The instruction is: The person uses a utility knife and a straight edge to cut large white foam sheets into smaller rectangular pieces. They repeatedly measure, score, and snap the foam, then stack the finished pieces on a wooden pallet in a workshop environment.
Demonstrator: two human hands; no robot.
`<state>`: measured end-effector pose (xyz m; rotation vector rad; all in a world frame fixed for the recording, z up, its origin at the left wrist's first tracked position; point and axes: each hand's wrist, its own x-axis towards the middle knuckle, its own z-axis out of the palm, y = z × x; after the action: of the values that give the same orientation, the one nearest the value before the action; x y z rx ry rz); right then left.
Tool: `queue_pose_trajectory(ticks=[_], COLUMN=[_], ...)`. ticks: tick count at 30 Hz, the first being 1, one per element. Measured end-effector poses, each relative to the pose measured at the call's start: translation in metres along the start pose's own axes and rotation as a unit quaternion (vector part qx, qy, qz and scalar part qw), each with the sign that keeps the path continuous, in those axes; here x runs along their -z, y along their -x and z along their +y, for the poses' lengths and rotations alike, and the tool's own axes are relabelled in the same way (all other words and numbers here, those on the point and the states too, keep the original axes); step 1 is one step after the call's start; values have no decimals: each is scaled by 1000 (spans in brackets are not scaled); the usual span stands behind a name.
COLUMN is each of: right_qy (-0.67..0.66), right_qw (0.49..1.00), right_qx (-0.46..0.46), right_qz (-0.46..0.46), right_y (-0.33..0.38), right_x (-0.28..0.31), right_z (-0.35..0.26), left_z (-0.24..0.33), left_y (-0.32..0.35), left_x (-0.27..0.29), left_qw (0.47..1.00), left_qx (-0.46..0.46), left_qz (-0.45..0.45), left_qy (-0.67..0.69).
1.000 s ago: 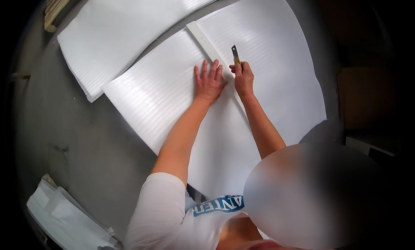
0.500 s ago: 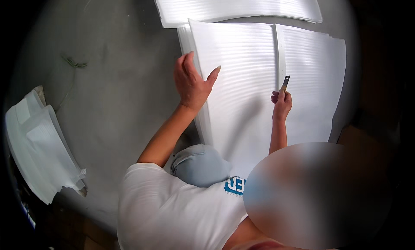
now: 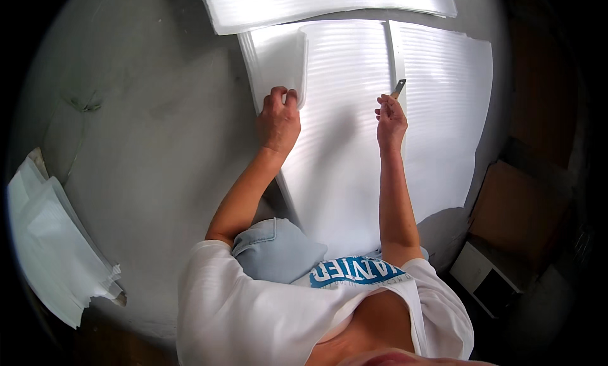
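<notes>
A stack of thin white foam sheets (image 3: 354,157) lies on the grey floor in front of me. My left hand (image 3: 278,122) is closed at its left edge, fingers curled on the top sheet, whose far left part is folded over (image 3: 303,68) to the right. In my right hand (image 3: 391,120) is a slim knife (image 3: 399,87), its dark flat end with a small hole pointing away from me. Just beyond that hand, a long narrow white strip (image 3: 397,49), like a straightedge, lies lengthwise on the sheets. The hand hides part of the strip's near end.
Another pile of white foam sheets (image 3: 329,2) lies past the far edge. More crumpled foam sheets (image 3: 57,246) are at the left. A thin cord (image 3: 82,106) lies on the floor (image 3: 158,151). Brown cardboard (image 3: 516,208) and a white box (image 3: 484,277) stand at the right.
My left hand, spread open at the sheet edge before, has closed on it and folded the top sheet's edge over. My right hand still holds the knife. The view has shifted slightly.
</notes>
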<state>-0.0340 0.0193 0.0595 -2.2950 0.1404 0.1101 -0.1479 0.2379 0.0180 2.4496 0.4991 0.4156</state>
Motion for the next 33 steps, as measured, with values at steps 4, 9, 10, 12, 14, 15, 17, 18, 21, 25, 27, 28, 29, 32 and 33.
queue_pose_trajectory(ticks=[4, 9, 10, 12, 14, 15, 17, 18, 21, 25, 27, 28, 29, 32, 33], right_qy=[169, 321, 333, 362, 370, 369, 365, 371, 413, 391, 361, 351, 343, 324, 316], right_qw=[962, 942, 941, 932, 929, 929, 931, 928, 910, 919, 932, 936, 939, 946, 948], right_qx=[158, 47, 19, 11, 1, -5, -13, -3, -24, -49, -41, -39, -36, -29, -33], right_qz=[144, 88, 60, 31, 31, 20, 24, 16, 10, 10, 0, -4, -5, -14, -17], right_y=[-33, -76, -80, -87, -88, -85, -80, -78, -79, -84, -84, -85, -87, -88, -84], right_x=[18, 49, 49, 54, 51, 43, 39, 40, 36, 38, 40, 39, 42, 38, 39], right_z=[27, 55, 54, 63, 65, 69, 71, 72, 67, 75, 82, 85, 87, 83, 86], left_z=[-1, 18, 18, 22, 17, 16, 15, 14, 24, 46, 66, 75, 81, 87, 87], left_y=[12, 17, 18, 15, 23, 24, 28, 29, 26, 29, 31, 33, 32, 27, 27], left_x=[-3, -3, -1, 1, 7, 6, 11, 11, 13, 21, 20, 18, 15, 11, 12], left_qw=[996, 989, 990, 989, 988, 988, 987, 986, 984, 970, 954, 946, 943, 935, 936], left_qx=[-68, -139, -140, -148, -152, -156, -159, -166, -173, -225, -275, -264, -268, -242, -229], left_qz=[-4, -24, -19, -15, -13, -13, -18, -16, -6, -46, -83, -141, -137, -144, -139], left_qy=[-53, -42, -29, -13, -5, -6, -4, 6, 52, 77, 87, 123, 145, 214, 229])
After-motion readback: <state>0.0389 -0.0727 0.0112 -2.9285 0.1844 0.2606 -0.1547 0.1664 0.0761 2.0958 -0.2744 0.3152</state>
